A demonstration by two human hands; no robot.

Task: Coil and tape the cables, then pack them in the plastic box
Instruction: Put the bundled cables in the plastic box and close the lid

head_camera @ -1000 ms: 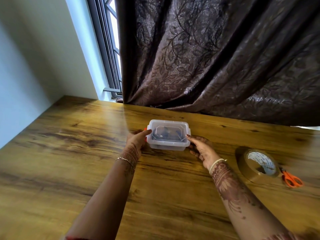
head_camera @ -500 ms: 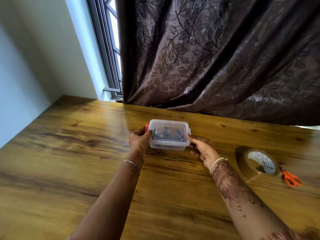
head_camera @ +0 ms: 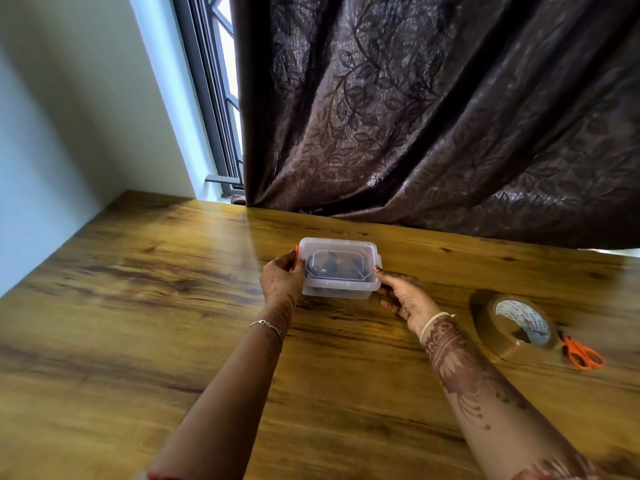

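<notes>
Cables (head_camera: 334, 268), dark and coiled, show dimly through the lid of a small clear rectangular plastic box (head_camera: 339, 268) that sits on the wood-grain table (head_camera: 138, 306), toward its far edge and near the dark brown leaf-patterned curtain (head_camera: 433, 116). How many cables lie inside cannot be told through the cloudy plastic. The lid is on the box, and the box lies directly between the two hands. The left hand (head_camera: 281, 279) presses against the box's left end, its fingers curled and closed over an orange latch (head_camera: 297, 252) at that end, the thumb at the lid's near-left edge. The right hand (head_camera: 403, 297) rests against the right end with the palm turned up and the fingers loosely bent under and beside the box's near-right corner; its thumb tip touches the lid rim there. Well to the right of the box, apart from both hands, a roll of brown packing tape (head_camera: 516, 327) lies flat on the table, and a pair of orange-handled scissors (head_camera: 581, 353) lies just beside its right edge.
</notes>
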